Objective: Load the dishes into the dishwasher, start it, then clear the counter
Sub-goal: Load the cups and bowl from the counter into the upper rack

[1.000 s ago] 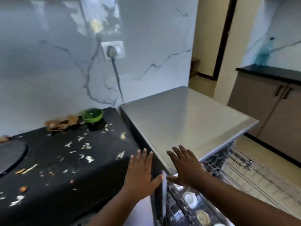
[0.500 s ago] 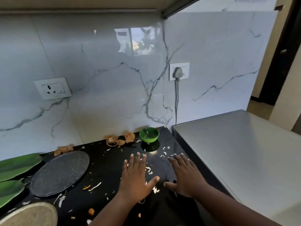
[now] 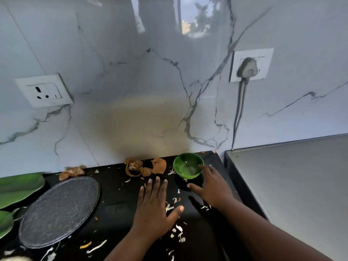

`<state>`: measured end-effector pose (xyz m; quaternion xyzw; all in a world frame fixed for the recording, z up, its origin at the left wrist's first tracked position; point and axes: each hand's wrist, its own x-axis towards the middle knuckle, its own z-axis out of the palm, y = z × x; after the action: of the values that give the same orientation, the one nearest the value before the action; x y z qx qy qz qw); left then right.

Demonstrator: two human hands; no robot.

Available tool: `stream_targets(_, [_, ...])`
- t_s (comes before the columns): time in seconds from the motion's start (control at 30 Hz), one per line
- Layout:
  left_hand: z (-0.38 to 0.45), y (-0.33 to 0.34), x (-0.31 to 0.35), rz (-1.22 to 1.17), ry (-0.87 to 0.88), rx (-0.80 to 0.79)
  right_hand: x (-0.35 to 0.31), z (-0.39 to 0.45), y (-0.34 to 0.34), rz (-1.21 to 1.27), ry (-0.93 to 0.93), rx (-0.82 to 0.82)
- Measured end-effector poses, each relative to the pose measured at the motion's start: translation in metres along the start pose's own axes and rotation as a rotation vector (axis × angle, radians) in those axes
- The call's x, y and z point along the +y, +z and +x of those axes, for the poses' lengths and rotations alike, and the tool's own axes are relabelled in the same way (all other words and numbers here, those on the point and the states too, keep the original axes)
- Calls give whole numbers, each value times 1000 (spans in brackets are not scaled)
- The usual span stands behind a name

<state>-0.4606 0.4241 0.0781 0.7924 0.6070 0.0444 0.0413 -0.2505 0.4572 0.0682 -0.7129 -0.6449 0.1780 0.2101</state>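
A small green bowl (image 3: 185, 167) stands at the back of the black counter (image 3: 116, 206), close to the wall. My right hand (image 3: 212, 187) reaches over its near right rim with fingers spread, fingertips at the rim and thumb below the bowl. Left of it, my left hand (image 3: 156, 208) hovers flat over the counter with fingers straight, holding nothing. A dark speckled round plate (image 3: 58, 211) lies on the left part of the counter. The grey dishwasher top (image 3: 293, 185) fills the right side; its door and racks are out of view.
Brown onion peels (image 3: 145, 167) and a smaller peel (image 3: 71, 172) lie by the wall, with white and orange scraps (image 3: 178, 232) scattered about. Green banana leaves (image 3: 18, 187) sit at far left. A plugged cord (image 3: 239, 113) hangs on the marble wall.
The view has swung left from the dishwasher to the counter. My right hand has moved forward to the green bowl; my left hand stays spread over the counter.
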Motion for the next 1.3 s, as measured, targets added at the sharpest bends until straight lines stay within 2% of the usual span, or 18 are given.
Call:
stream_targets(0.23, [-2,12,2,36,-48,-73,6,29,13,41,-44,34])
stream_targets(0.33, [-9,10,5,-8,-51,-37,4,17,3,90,-61,53])
stream_targets(0.43, [-14,0,5,-153,-45,38,-4,-8,-13,186,-98,50])
stream_targets(0.5, [-17,-13,6,-378,-50,112,-12,-28,-21,298,-121,33])
stream_targets(0.63, [-25,-53,10,-1071,-114,191,-37,-82,-40,538,-176,-85])
stream_targets(0.73, [-38,-74,13,-1556,-101,60,-52,-130,-57,692,-250,-122])
stream_targets(0.8, [-49,-82,23,-1875,-168,-73,-55,-158,-66,839,-248,-149])
stream_targets(0.87, [-64,-88,42,-2021,-178,-235,-53,-185,-72,1047,-179,-104])
stream_targets(0.93, [-78,-87,66,-2060,-164,-333,-43,-208,-75,1342,-54,-46])
stream_targets(1.0, [-93,-85,93,-2064,-141,-355,-31,-229,-79,1554,50,18])
stream_targets(1.07, [-114,-82,125,-2030,-59,-341,-16,-250,-86,1695,162,113])
stream_targets(1.17, [-151,-71,176,-1939,152,-363,9,-275,-96,1859,376,292])
stream_targets(1.3, [-199,-39,234,-1698,348,-491,59,-314,-117,2050,480,453])
